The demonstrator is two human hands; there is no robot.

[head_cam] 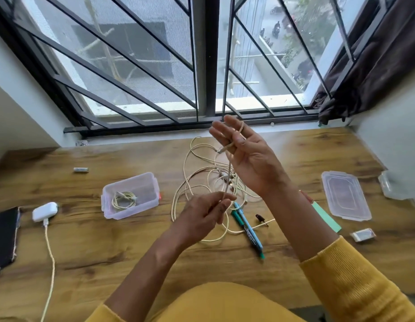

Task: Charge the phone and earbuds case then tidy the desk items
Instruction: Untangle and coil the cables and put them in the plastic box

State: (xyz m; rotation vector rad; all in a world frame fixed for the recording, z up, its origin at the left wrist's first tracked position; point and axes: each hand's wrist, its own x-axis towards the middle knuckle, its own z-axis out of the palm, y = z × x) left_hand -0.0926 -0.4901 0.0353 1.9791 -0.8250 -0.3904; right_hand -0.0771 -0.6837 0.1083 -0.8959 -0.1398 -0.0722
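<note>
We see the right hand (pixel 246 154) raised over the wooden desk (pixel 109 256), fingers mostly straight, a cream cable (pixel 227 176) looped round them with its plug end pinned under the thumb; the left hand (pixel 201 217) pinches the same cable lower down, the rest lying tangled on the desk. The white earbuds case (pixel 44 211) sits at left with a cable (pixel 51 252) plugged in, just beside a dark phone (pixel 4 238) at the edge; a clear plastic box (pixel 146 182) holds a coiled cable (pixel 124 199); its lid (pixel 345 196) lies well apart at right, two markers (pixel 248 231) between.
</note>
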